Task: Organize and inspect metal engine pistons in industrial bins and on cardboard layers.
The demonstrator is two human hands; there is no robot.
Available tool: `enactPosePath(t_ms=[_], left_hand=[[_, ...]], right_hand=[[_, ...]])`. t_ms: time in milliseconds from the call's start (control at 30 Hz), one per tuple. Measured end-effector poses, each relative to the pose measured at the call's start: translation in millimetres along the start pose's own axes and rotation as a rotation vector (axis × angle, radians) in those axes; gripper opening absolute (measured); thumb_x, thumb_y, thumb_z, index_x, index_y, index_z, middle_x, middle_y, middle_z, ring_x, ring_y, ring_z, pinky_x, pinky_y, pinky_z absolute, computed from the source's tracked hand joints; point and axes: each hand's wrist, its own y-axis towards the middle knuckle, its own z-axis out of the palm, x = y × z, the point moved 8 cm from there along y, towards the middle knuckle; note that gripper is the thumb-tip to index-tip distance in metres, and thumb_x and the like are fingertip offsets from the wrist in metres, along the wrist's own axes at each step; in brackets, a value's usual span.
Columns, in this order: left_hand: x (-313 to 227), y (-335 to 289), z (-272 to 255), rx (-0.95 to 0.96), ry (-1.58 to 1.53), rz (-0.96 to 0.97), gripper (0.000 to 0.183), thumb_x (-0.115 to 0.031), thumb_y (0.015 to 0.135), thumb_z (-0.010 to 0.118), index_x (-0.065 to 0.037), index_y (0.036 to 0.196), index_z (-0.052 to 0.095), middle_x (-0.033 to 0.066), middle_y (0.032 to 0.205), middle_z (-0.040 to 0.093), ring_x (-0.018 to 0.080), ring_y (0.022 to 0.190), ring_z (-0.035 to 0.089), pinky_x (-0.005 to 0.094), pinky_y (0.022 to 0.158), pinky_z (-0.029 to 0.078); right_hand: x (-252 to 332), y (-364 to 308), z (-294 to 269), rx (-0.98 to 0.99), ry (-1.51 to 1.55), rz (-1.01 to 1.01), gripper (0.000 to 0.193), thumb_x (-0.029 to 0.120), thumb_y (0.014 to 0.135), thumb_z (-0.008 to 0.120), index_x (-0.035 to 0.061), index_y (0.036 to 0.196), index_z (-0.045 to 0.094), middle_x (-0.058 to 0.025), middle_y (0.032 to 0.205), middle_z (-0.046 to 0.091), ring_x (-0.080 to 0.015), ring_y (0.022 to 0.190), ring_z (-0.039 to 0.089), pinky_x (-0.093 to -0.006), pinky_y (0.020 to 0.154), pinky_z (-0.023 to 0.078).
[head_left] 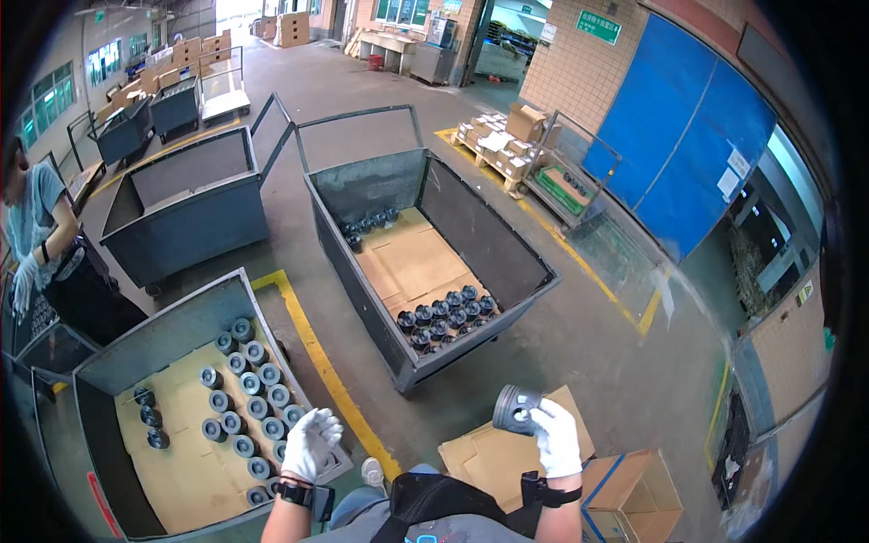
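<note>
My right hand [556, 438], in a white glove, grips a dark grey engine piston [516, 409] by its side, above a flattened cardboard sheet. Grooves run around the piston and a round hole shows in its side. My left hand [313, 443], also gloved in white, has its fingers stretched out and holds nothing. It hovers by the right edge of a low grey metal cart [177, 319]. Inside that cart, several pistons [252, 384] stand in rows on cardboard, with a few darker ones [151, 416] at its left.
A second grey cart [509, 319] ahead carries several pistons on cardboard. An open cardboard box [650, 493] sits at my right. Another grey cart [195, 213] and a co-worker [54, 235] are to the left. A pallet of boxes [493, 145] stands near a blue door [679, 127].
</note>
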Motion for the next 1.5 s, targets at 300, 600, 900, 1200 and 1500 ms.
enactPosePath(t_ms=[300, 600, 900, 1200, 1500], left_hand=[[13.1, 139.3, 48.1, -0.143, 0.132, 0.092, 0.022, -0.026, 0.091, 0.064, -0.007, 0.101, 0.065, 0.007, 0.087, 0.068, 0.0195, 0.078, 0.065, 0.0321, 0.072, 0.052], [64.6, 339.0, 44.5, -0.6, 0.529, 0.089, 0.057, -0.044, 0.085, 0.074, -0.003, 0.123, 0.058, 0.0039, 0.094, 0.061, 0.0119, 0.079, 0.056, 0.0286, 0.07, 0.048], [-10.5, 452.3, 86.3, -1.143, 1.335, 0.021, 0.061, -0.058, 0.081, 0.069, -0.002, 0.106, 0.068, 0.0225, 0.101, 0.07, 0.0381, 0.097, 0.066, 0.0435, 0.086, 0.051], [-9.8, 452.4, 90.7, -1.404, 1.214, 0.136, 0.039, -0.043, 0.083, 0.069, -0.004, 0.081, 0.069, 0.0187, 0.077, 0.068, 0.0377, 0.075, 0.067, 0.0436, 0.067, 0.051], [-6.7, 439.3, 89.5, -1.453, 1.173, 0.128, 0.033, -0.038, 0.081, 0.072, -0.006, 0.073, 0.068, 0.0168, 0.065, 0.063, 0.0362, 0.065, 0.064, 0.0426, 0.061, 0.049]], right_hand=[[44.4, 201.1, 24.5, 0.074, -0.152, 0.038, 0.029, 0.002, 0.087, 0.063, -0.0067, 0.115, 0.064, -0.0085, 0.096, 0.069, -0.0144, 0.082, 0.067, -0.0268, 0.076, 0.053], [-31.6, 507.8, 25.0, 0.32, -0.287, 0.225, 0.034, -0.001, 0.085, 0.064, -0.0065, 0.118, 0.063, -0.0106, 0.107, 0.069, -0.0177, 0.095, 0.066, -0.0296, 0.086, 0.053], [-205.1, 690.1, 98.8, 0.493, -0.289, 0.697, 0.034, 0.003, 0.082, 0.072, 0.003, 0.113, 0.059, -0.0051, 0.104, 0.064, -0.0142, 0.089, 0.065, -0.0261, 0.071, 0.053], [-456.9, 705.8, 262.6, 0.643, -0.286, 0.882, 0.044, 0.0, 0.085, 0.069, 0.0004, 0.125, 0.053, -0.0096, 0.116, 0.061, -0.0208, 0.098, 0.064, -0.0345, 0.081, 0.055], [-634.0, 660.8, 318.4, 0.509, -0.47, 0.889, 0.042, -0.006, 0.079, 0.07, -0.0031, 0.12, 0.059, -0.0135, 0.11, 0.066, -0.0225, 0.093, 0.066, -0.0323, 0.073, 0.058]])
